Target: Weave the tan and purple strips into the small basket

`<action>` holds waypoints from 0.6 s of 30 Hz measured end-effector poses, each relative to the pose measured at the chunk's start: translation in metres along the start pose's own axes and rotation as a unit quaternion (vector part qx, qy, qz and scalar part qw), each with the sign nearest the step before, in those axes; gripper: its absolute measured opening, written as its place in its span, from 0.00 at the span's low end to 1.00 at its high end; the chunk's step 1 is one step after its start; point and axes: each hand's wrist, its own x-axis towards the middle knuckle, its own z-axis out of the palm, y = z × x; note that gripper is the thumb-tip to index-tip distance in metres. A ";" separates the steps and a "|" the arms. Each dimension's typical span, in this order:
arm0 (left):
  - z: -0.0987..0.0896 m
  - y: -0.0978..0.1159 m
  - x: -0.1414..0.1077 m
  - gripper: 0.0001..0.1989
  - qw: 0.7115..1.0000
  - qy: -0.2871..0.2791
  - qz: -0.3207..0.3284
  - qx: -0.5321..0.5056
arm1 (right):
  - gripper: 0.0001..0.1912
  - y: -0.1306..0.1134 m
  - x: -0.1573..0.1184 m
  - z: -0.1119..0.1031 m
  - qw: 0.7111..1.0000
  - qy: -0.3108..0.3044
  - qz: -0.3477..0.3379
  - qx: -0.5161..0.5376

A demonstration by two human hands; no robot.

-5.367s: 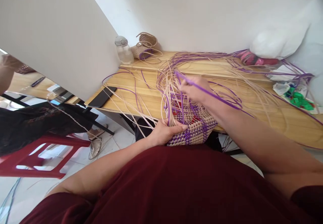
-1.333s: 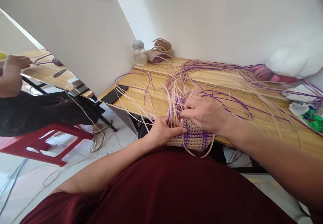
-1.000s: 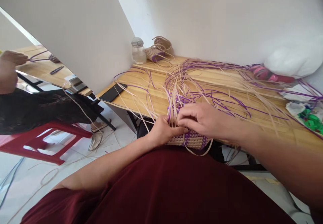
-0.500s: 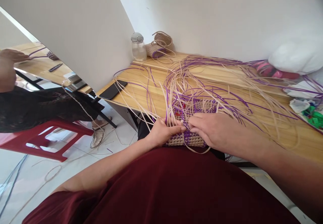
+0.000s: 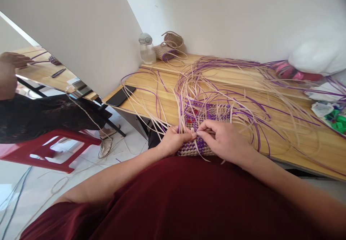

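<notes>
A half-woven basket [image 5: 197, 148] of beige and purple strips lies at the table's front edge, against my dark red shirt. Long loose strips [image 5: 189, 84] fan out from it over the tabletop. My left hand [image 5: 175, 139] is closed on the basket's left part, thumb pressed near its middle. My right hand [image 5: 218, 135] pinches at a beige strip by the left thumb tip, with thumb and forefinger together. One pale strip end [image 5: 201, 153] hangs over the woven front. The exact spot between the fingertips is partly hidden.
A black phone [image 5: 120, 95] lies on the wooden table [image 5: 151, 104] at left. Behind stand a lidded jar [image 5: 147, 52] and small woven baskets [image 5: 164, 52]. White bags [image 5: 319, 59] lie at right. Beyond a panel, another person's hand [image 5: 16, 59] holds purple strips above a red stool [image 5: 59, 149].
My right hand has turned and shifted slightly left, its fingertips now closer to my left thumb. The beige loop at the basket's front has become a loose hanging end.
</notes>
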 end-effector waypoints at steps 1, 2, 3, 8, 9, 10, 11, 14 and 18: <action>0.001 0.000 0.000 0.16 1.000 0.000 -0.008 -0.005 | 0.08 0.003 0.001 0.000 0.999 -0.001 0.028 0.016; 0.001 0.000 0.001 0.16 1.000 -0.001 -0.016 -0.014 | 0.09 0.005 0.003 0.000 0.998 -0.003 0.051 0.028; 0.002 -0.001 0.002 0.16 0.999 -0.003 -0.022 -0.025 | 0.10 0.008 0.004 -0.001 0.997 -0.007 0.067 0.040; 0.003 -0.004 0.004 0.17 0.996 -0.005 -0.042 -0.073 | 0.13 0.021 0.004 -0.002 0.990 -0.034 0.089 0.100; 0.003 -0.005 0.004 0.16 0.997 -0.003 -0.041 -0.072 | 0.13 0.021 0.004 -0.002 0.990 -0.035 0.092 0.098; 0.003 -0.006 0.004 0.16 0.997 -0.003 -0.037 -0.068 | 0.13 0.021 0.003 -0.002 0.991 -0.033 0.093 0.090; 0.003 -0.006 0.004 0.16 0.998 -0.003 -0.031 -0.060 | 0.13 0.021 0.002 -0.002 0.992 -0.030 0.092 0.079; 0.003 -0.007 0.004 0.17 0.999 -0.004 -0.013 -0.035 | 0.12 0.018 0.001 -0.001 0.996 -0.019 0.079 0.049; 0.002 -0.007 0.006 0.17 1.000 0.002 -0.015 -0.024 | 0.11 0.017 -0.002 -0.004 0.997 -0.017 0.070 0.025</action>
